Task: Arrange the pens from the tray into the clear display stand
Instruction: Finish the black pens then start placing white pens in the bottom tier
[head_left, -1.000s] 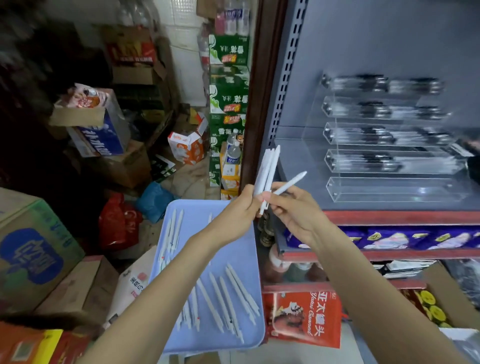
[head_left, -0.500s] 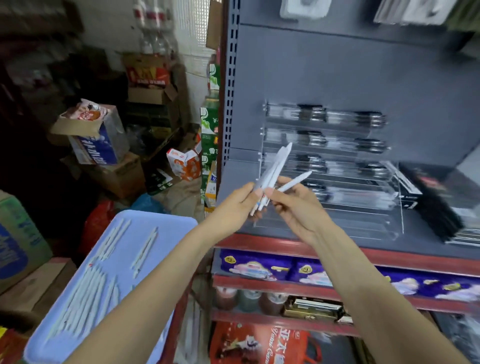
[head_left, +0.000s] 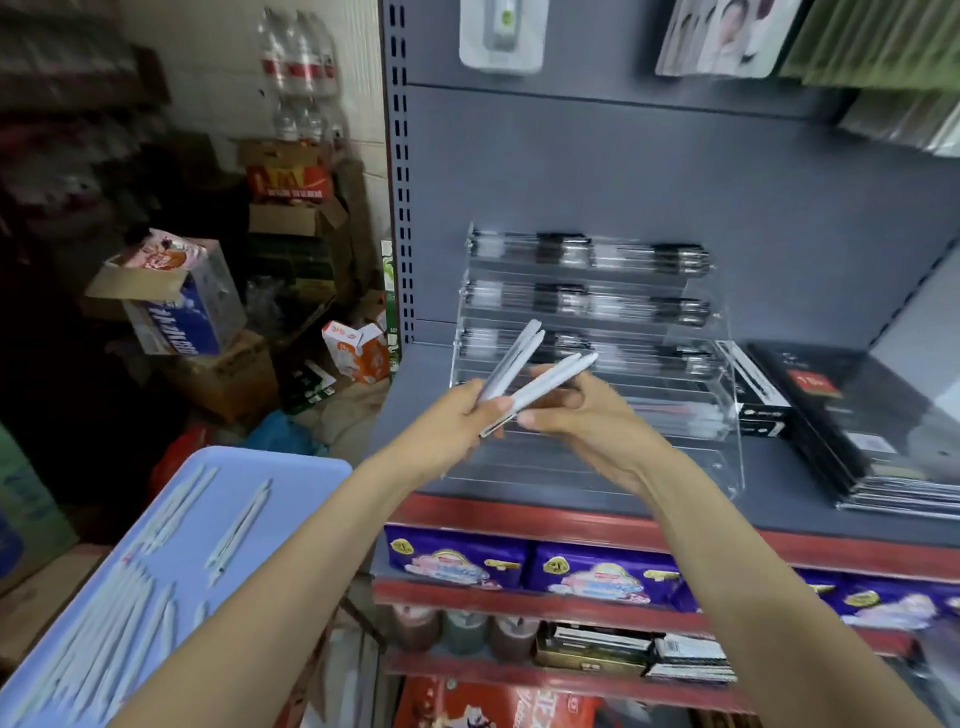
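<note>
Grey shelf behind, slim white pens (head_left: 511, 364) fan between both hands.

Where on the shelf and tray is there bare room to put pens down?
Free: grey shelf left of the clear tiered stand; the blue tray's far right corner. Crowded: stand's upper tiers, tray's near left, black boxes at right.

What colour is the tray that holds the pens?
Light blue; the tray shows in the head view, at lower left.
</note>
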